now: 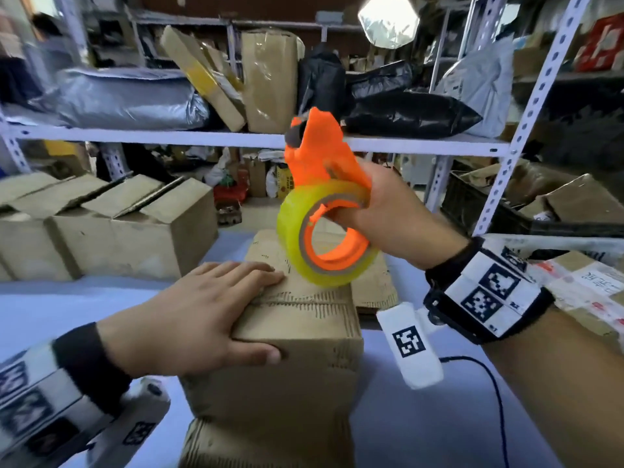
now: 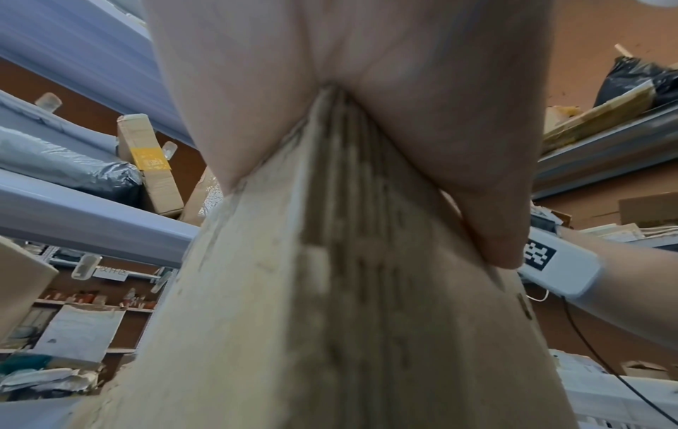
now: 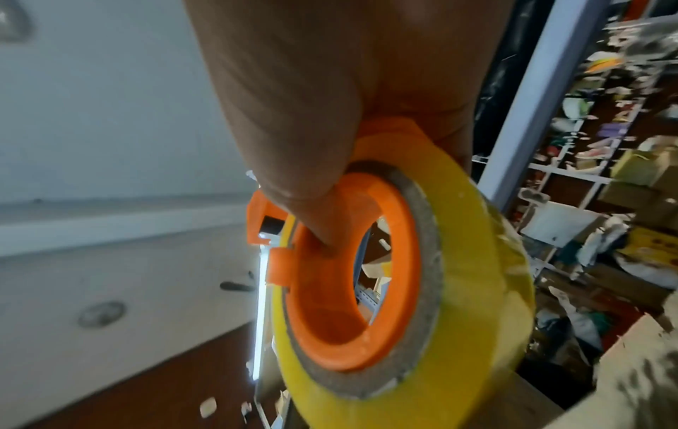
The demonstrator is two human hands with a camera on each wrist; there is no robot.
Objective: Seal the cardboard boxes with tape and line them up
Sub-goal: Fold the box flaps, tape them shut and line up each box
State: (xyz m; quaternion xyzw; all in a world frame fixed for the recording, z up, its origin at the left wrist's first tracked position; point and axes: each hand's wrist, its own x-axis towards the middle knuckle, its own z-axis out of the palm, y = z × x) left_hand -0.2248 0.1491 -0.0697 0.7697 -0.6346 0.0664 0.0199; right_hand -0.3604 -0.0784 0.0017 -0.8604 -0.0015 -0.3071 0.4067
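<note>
cardboard box (image 1: pixel 290 339) stands upright under flat left hand (image 1: pixel 189 319); right hand (image 1: pixel 398 217) grips tape dispenser (image 1: pixel 324 211).

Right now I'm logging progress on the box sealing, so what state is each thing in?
Front cardboard box: upright, flaps shut, no tape seen.
Left hand: flat on the box top, thumb on its side.
Right hand: gripping the tape dispenser, held above the box.
Tape roll: mounted, yellowish.
Boxes at left: lined up, flaps ajar.
</note>
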